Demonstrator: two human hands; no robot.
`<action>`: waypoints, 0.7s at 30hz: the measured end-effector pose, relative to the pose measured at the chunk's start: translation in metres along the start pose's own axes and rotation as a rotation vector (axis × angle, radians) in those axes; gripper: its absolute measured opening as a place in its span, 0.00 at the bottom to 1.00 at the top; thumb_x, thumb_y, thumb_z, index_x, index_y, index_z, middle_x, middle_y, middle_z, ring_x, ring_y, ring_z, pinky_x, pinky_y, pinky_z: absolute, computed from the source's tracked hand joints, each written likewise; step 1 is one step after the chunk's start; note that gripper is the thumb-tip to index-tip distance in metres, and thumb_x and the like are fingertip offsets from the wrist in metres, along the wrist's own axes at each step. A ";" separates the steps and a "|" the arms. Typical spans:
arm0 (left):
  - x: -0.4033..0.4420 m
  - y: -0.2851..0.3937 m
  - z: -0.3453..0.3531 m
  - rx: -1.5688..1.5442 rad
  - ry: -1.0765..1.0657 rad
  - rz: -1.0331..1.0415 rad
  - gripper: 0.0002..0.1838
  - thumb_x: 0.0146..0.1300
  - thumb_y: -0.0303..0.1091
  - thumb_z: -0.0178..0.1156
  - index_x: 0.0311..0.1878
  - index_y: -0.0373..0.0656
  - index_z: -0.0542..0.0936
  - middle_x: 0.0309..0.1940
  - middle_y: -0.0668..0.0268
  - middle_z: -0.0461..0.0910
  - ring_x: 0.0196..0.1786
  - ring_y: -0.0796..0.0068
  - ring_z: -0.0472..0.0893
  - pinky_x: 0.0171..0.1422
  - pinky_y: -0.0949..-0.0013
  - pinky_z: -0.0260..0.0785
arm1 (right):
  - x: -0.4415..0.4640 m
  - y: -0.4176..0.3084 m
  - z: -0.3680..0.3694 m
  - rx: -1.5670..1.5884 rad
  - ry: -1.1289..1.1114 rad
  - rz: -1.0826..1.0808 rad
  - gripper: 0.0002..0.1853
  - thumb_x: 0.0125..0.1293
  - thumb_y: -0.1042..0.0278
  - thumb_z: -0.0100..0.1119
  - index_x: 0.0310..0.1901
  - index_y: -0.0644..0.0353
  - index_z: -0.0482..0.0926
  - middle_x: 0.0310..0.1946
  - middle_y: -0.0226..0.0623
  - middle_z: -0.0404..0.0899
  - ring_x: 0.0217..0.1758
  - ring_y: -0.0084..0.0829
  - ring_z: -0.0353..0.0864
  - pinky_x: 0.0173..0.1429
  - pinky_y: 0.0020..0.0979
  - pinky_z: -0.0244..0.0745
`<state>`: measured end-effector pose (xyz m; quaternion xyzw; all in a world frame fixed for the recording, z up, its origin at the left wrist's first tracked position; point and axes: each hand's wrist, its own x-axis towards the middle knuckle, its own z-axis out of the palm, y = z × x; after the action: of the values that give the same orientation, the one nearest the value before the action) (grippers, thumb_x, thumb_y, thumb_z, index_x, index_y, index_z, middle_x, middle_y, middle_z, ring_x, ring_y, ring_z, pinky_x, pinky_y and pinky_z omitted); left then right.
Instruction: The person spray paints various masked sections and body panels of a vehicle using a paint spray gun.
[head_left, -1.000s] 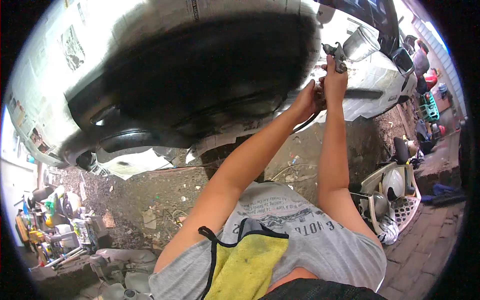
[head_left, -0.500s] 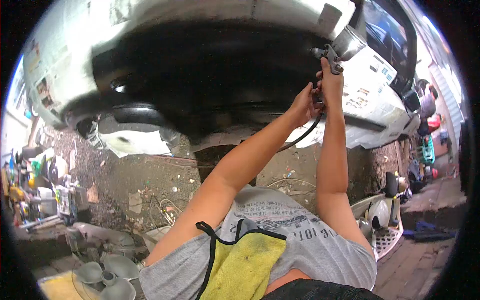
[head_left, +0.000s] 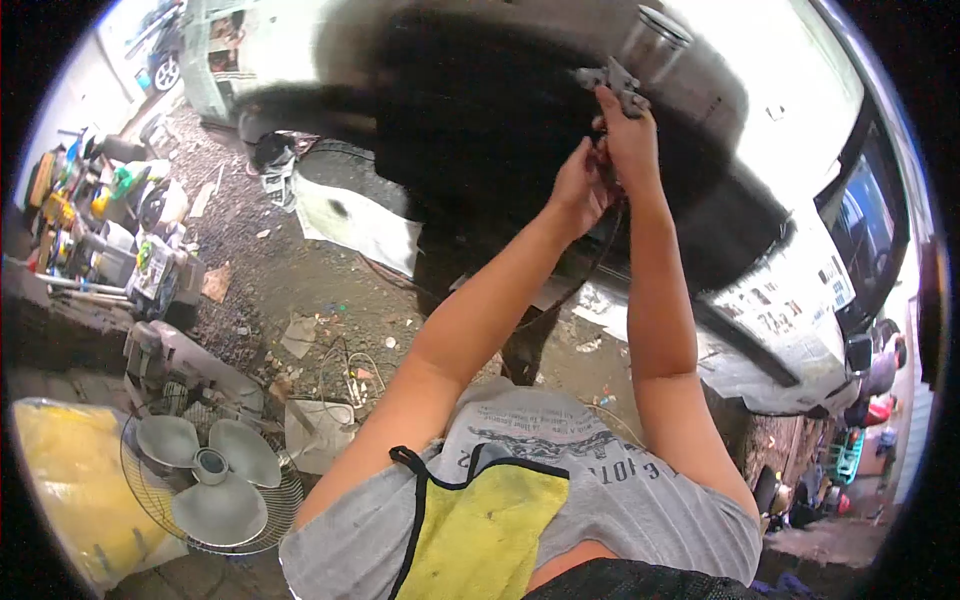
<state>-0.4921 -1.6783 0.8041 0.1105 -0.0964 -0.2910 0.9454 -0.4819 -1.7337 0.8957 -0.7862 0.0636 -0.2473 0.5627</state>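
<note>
My right hand [head_left: 632, 145] is wrapped around the handle of a metal spray gun [head_left: 617, 88], with a silvery cup [head_left: 656, 45] on top. Just below it, my left hand [head_left: 582, 190] has its fingers curled at the base of the handle, where the dark air hose [head_left: 597, 262] begins; its exact grip is partly hidden. The gun's nozzle points left, in front of a car body panel [head_left: 480, 110] coated black. Pale, greyish bodywork and newspaper masking [head_left: 775, 295] surround the black area.
A standing fan [head_left: 210, 465] in a wire cage is at the lower left, beside a yellow plastic-wrapped bundle [head_left: 75, 480]. Cluttered tools and containers [head_left: 120, 225] lie further back. A yellow cloth [head_left: 490, 525] hangs over my grey shirt. Loose paper [head_left: 350, 220] lies beneath the car.
My view has turned, bringing more of the fan and ground into sight. Both hands have moved left along the car with the spray gun, away from the newspaper-covered door.
</note>
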 end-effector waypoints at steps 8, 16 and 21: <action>-0.051 0.138 -0.012 0.016 0.121 0.201 0.17 0.78 0.56 0.45 0.43 0.58 0.78 0.35 0.82 0.80 0.26 0.84 0.74 0.21 0.79 0.64 | 0.016 -0.027 0.148 0.033 -0.203 -0.233 0.18 0.67 0.50 0.68 0.44 0.59 0.82 0.24 0.30 0.79 0.19 0.21 0.73 0.24 0.28 0.68; -0.081 0.114 -0.021 -0.002 0.057 0.264 0.16 0.80 0.47 0.43 0.55 0.52 0.76 0.52 0.70 0.83 0.53 0.71 0.83 0.56 0.67 0.77 | -0.025 -0.020 0.133 -0.146 -0.288 -0.176 0.26 0.65 0.46 0.68 0.51 0.60 0.80 0.36 0.44 0.84 0.38 0.41 0.81 0.42 0.37 0.76; -0.064 0.038 -0.036 -0.008 0.000 -0.009 0.16 0.80 0.46 0.42 0.55 0.51 0.76 0.51 0.72 0.83 0.50 0.71 0.84 0.54 0.65 0.79 | -0.056 0.003 0.042 -0.318 -0.109 -0.039 0.32 0.63 0.40 0.67 0.56 0.61 0.78 0.43 0.55 0.86 0.51 0.58 0.84 0.55 0.45 0.78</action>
<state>-0.5150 -1.6058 0.7717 0.1069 -0.0949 -0.2956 0.9445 -0.5107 -1.6782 0.8651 -0.8788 0.0558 -0.2020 0.4288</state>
